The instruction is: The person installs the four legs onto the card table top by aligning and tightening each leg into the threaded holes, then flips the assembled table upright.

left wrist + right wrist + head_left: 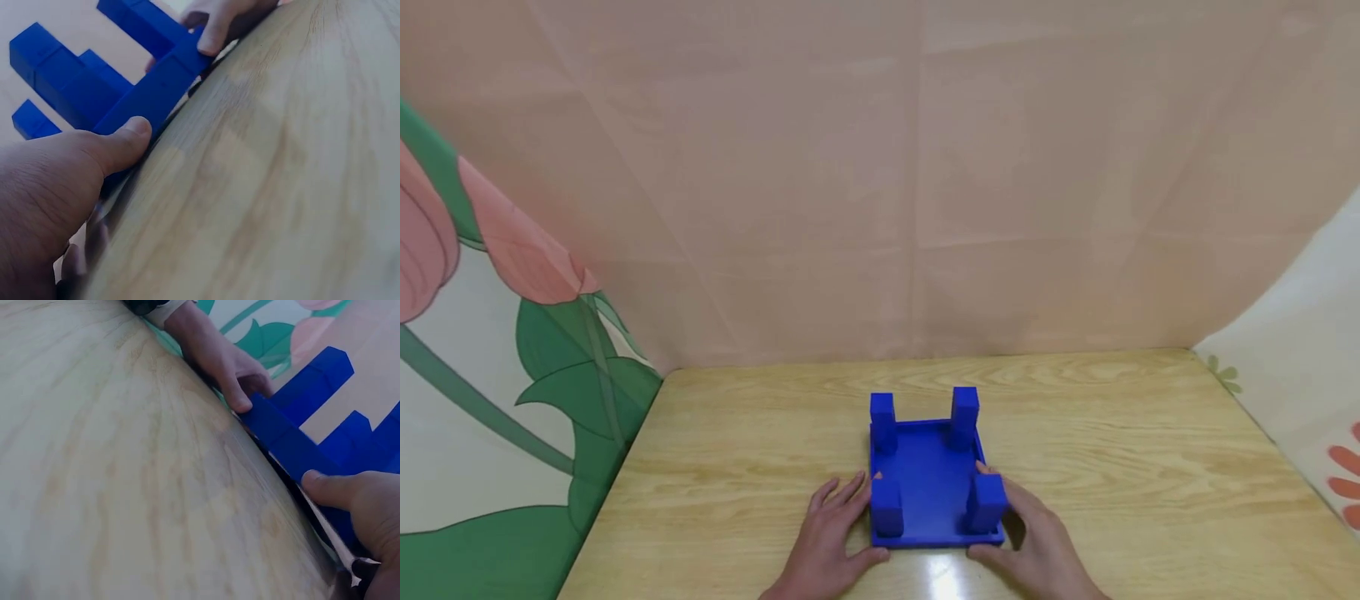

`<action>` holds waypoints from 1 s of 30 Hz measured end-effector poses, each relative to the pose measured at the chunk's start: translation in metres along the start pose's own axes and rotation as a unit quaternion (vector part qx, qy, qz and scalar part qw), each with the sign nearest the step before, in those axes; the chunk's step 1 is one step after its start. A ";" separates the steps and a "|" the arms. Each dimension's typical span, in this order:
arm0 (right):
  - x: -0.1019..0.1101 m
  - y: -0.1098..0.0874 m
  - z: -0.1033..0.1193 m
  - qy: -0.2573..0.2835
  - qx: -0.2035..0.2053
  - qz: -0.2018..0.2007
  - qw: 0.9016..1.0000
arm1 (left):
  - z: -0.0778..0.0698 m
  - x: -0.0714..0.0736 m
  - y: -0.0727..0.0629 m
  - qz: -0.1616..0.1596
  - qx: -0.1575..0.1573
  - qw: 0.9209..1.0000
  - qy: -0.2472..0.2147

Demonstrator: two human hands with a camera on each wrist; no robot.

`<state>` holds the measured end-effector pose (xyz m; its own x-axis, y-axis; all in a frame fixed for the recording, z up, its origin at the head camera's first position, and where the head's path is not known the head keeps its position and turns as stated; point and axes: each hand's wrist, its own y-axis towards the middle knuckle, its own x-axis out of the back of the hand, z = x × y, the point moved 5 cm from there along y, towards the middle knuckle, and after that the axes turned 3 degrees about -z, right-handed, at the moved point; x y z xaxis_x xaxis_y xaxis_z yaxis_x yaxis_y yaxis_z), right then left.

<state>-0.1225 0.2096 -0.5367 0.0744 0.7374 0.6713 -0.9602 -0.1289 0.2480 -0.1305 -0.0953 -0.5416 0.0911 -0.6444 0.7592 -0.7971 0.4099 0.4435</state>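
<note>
A blue square tray-like piece (931, 487) with a low rim and upright block posts at its corners lies on the table, like a small upturned table. My left hand (830, 533) holds its near left corner, thumb at the front rim and fingers along the left side. At the near right corner, my right hand (1037, 537) grips it with the thumb on the front rim and the fingers behind the near right post (987, 502). Both thumbs press the front wall in the wrist views. The posts partly hide some fingertips in the head view.
The wood-grain table (737, 433) extends to both sides of the piece. A plain pinkish cloth (917, 183) hangs behind its far edge. Cloth printed with flowers and leaves (572, 367) borders the left, and pale printed cloth (1292, 358) borders the right.
</note>
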 end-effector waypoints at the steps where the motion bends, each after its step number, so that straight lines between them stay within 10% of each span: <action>1: 0.000 0.000 -0.001 0.006 -0.017 0.009 1.000 | 0.000 0.000 0.000 0.005 0.008 1.000 -0.008; 8: 0.001 0.000 0.000 0.027 -0.085 0.019 0.996 | 0.002 0.000 -0.003 0.011 0.046 0.997 -0.062; 15: 0.015 0.002 0.009 0.104 -0.001 -0.064 0.992 | 0.000 0.000 -0.002 0.004 0.089 0.977 -0.194; 19: 0.029 0.004 0.021 0.111 0.089 -0.102 0.985 | -0.008 0.008 0.004 -0.081 0.050 0.968 -0.230; 25: 0.045 0.006 0.039 0.098 0.179 -0.115 0.972 | -0.025 0.029 0.009 -0.270 -0.014 0.955 -0.126; 30: 0.054 0.009 0.052 0.098 0.270 -0.185 0.940 | -0.035 0.042 0.010 -0.353 -0.055 0.931 -0.074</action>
<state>-0.1129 0.2132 -0.4619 0.2752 0.8988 0.3413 -0.5975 -0.1182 0.7931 -0.1137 -0.0960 -0.4887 0.4803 -0.8564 0.1894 -0.5022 -0.0915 0.8599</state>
